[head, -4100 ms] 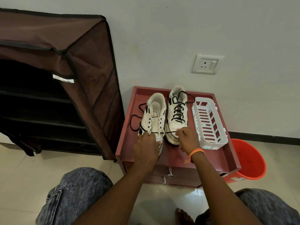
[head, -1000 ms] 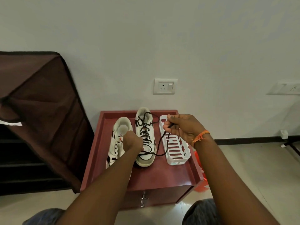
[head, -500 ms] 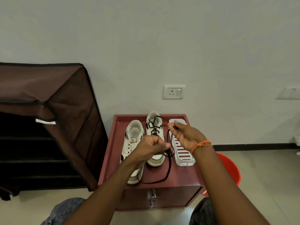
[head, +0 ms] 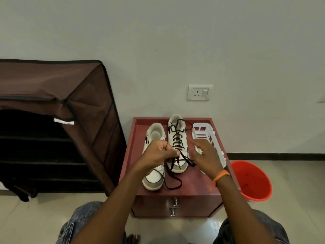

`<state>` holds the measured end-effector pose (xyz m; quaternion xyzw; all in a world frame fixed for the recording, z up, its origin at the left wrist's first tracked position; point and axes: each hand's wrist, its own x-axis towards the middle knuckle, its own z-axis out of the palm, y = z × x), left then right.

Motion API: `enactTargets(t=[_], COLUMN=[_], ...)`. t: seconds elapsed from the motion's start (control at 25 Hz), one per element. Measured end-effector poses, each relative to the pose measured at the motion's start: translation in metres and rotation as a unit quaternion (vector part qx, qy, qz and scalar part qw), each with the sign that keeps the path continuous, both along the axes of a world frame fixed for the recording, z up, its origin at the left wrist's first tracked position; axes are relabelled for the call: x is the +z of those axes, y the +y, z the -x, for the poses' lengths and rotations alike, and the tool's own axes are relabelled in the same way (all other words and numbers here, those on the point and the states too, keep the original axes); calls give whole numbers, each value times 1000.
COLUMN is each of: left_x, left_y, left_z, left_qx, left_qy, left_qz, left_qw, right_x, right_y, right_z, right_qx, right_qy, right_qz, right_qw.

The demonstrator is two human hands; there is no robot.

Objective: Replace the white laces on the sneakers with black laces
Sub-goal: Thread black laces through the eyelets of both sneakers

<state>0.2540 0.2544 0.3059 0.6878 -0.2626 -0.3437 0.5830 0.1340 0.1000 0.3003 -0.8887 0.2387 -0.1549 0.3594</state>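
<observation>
The left hand (head: 162, 153) pinches the black lace (head: 173, 180) to keep it taut for threading the near shoe (head: 154, 178); the right hand (head: 204, 154) hovers beside it, fingers spread, holding nothing.

Bare strip of the dark red tabletop (head: 197, 184) lies open at the near edge; two white sneakers (head: 177, 147) and a slotted white plastic basket (head: 204, 132) crowd the back, brown fabric shoe rack (head: 98, 103) flanking left.

On the red bench (head: 202, 184), 2 white sneakers (head: 177, 147) are placed beside a white basket (head: 209, 136). A black lace (head: 173, 180) is pinched by the left hand (head: 159, 153); the right hand (head: 204, 155) is held with relaxed fingers near it.
</observation>
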Motion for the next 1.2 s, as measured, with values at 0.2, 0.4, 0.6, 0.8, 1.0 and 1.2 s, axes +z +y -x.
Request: enactTargets(t=[0.2,0.4,0.6,0.8,1.0,1.2], left_x=[-10,-11,-12,-9,-8,-7], left_y=[9,10,5,5,0,1], left_z=[-11,-8,3,5,3,2], left_qx=[43,117,160,176,225,230], left_qy=[51,53,-27,-98,-112,-59], left_qz=[44,57,84,94,101,128], left_qw=[997,990,983,975,963,963], right_x=[-5,-7,-21,-22,-24,-26], right_y=[22,41,57,64,65,62], right_z=[-7,-13,-29,-38,-41,-39], right_qx=[175,53,-60,-20,-2,7], right_qy=[-97,-161,-184,-193,-179,-147], right_qz=[-132,-292,-437,-434,-354,-348], right_qw=[971,941,879,880,918,926])
